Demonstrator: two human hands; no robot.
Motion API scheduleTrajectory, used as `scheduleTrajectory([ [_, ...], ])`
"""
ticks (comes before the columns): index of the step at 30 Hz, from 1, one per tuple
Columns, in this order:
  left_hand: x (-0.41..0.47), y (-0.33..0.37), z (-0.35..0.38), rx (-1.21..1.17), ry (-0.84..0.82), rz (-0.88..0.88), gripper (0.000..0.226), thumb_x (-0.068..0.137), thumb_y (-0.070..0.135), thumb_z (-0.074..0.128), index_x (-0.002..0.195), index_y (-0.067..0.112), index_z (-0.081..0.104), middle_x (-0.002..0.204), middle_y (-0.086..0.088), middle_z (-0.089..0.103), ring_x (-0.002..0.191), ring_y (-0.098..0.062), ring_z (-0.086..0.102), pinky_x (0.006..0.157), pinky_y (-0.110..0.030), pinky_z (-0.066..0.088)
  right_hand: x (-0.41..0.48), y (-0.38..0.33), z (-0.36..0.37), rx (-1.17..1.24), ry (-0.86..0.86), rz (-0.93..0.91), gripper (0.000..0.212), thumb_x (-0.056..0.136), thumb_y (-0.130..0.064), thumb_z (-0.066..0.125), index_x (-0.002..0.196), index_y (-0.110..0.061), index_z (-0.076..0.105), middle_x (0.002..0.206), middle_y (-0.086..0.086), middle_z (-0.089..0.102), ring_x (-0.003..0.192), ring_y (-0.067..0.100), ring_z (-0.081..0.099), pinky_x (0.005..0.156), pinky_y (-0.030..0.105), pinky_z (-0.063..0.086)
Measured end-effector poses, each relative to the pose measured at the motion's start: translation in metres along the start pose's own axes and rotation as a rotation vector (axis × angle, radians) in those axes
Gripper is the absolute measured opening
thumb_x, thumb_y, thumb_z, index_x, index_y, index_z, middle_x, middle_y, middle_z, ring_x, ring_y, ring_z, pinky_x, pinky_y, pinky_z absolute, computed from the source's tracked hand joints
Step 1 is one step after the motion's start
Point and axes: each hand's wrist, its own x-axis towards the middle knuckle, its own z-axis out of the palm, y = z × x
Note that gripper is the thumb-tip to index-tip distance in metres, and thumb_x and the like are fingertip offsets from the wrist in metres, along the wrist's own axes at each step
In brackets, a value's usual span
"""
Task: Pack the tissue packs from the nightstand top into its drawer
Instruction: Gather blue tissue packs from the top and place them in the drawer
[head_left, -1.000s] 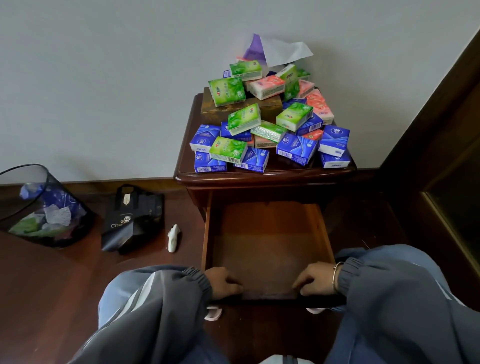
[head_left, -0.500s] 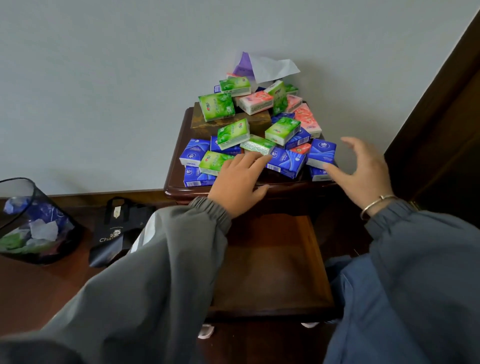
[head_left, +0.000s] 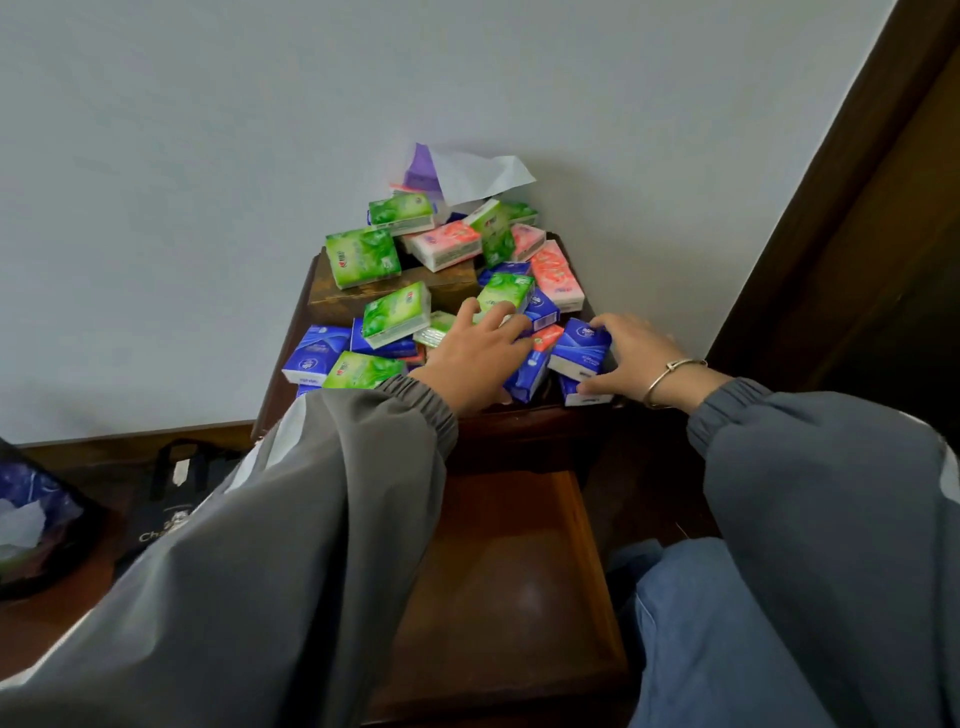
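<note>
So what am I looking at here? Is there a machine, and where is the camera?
No machine: these are a person's two arms, filmed by one camera worn on the head, looking down. Ahead stands a dark nightstand heaped with small tissue packs, green, blue and pink. Its drawer is pulled open below, with no packs in the part that shows. The left hand lies spread on the pile; the right hand grips a blue pack.

One wide-angle camera, worn on the head, looks forward and down from close above the dark brown wooden nightstand (head_left: 524, 418). Its colourful plastic-wrapped tissue packs (head_left: 363, 257) lie at twelve o'clock and the open wooden drawer (head_left: 519, 571) at six.
</note>
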Motion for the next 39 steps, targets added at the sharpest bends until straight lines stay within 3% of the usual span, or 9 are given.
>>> scheduleTrajectory([
  [5,0.010,-0.006,0.001,0.011,-0.006,0.102,0.074,0.077,0.043,0.072,0.139,0.018,0.038,0.146,-0.002,0.040,0.140,-0.026,0.023,0.106,-0.050,0.024,0.005,0.010,0.003,0.181,-0.069,-0.054,0.077,0.064,-0.036,0.082,0.125,-0.022,0.037,0.129,0.004,0.045,0.112,0.017,0.047,0.085,0.029,0.045],
  [12,0.021,-0.008,0.001,-0.026,-0.074,0.159,0.075,0.077,0.037,0.072,0.139,0.018,0.034,0.139,-0.003,0.052,0.141,-0.025,0.025,0.110,-0.054,0.017,0.010,0.004,0.008,0.233,-0.095,-0.081,0.074,0.057,-0.043,0.085,0.106,-0.030,0.030,0.107,-0.006,0.043,0.097,0.012,0.051,0.062,0.018,0.045],
  [18,0.027,-0.008,0.005,-0.028,-0.038,0.174,0.081,0.078,0.035,0.071,0.146,0.020,0.031,0.137,-0.001,0.053,0.135,-0.024,0.032,0.109,-0.054,0.018,-0.001,0.011,0.012,0.256,-0.032,-0.096,0.076,0.056,-0.044,0.085,0.106,-0.030,0.030,0.110,-0.006,0.044,0.101,0.012,0.050,0.067,0.021,0.049],
  [22,0.027,-0.005,0.008,-0.056,-0.002,0.181,0.072,0.078,0.030,0.069,0.141,0.017,0.038,0.131,-0.001,0.055,0.129,-0.024,0.037,0.109,-0.055,0.018,-0.007,0.014,0.018,0.281,0.001,-0.118,0.091,0.058,-0.045,0.083,0.128,-0.025,0.029,0.130,0.000,0.043,0.112,0.012,0.050,0.084,0.030,0.053],
  [26,0.023,-0.003,0.008,-0.069,-0.015,0.159,0.064,0.077,0.034,0.067,0.134,0.016,0.043,0.128,-0.004,0.054,0.126,-0.025,0.039,0.109,-0.057,0.019,-0.006,0.017,0.022,0.213,-0.005,-0.115,0.092,0.061,-0.051,0.079,0.134,-0.021,0.033,0.128,0.000,0.045,0.101,0.003,0.043,0.075,0.017,0.042],
  [31,0.022,0.007,0.004,-0.016,-0.080,0.106,0.077,0.076,0.042,0.069,0.141,0.017,0.036,0.138,-0.007,0.046,0.132,-0.027,0.032,0.111,-0.059,0.016,-0.005,0.015,0.027,0.206,-0.021,-0.100,0.086,0.060,-0.046,0.082,0.128,-0.019,0.036,0.123,0.001,0.049,0.095,0.003,0.043,0.064,0.009,0.035],
  [36,0.014,0.007,0.008,-0.037,0.018,0.063,0.068,0.077,0.035,0.069,0.136,0.017,0.039,0.136,-0.003,0.049,0.133,-0.024,0.033,0.110,-0.054,0.019,-0.015,0.016,0.032,0.326,0.031,-0.073,0.085,0.060,-0.044,0.083,0.128,-0.023,0.036,0.123,-0.001,0.050,0.100,0.007,0.051,0.073,0.018,0.047],
  [39,0.004,0.005,0.014,-0.112,0.066,0.035,0.065,0.078,0.032,0.069,0.134,0.019,0.040,0.138,-0.003,0.049,0.134,-0.023,0.033,0.109,-0.052,0.018,-0.022,0.015,0.035,0.377,0.078,-0.042,0.086,0.061,-0.043,0.082,0.129,-0.023,0.034,0.123,-0.002,0.050,0.101,0.006,0.052,0.070,0.016,0.047],
])
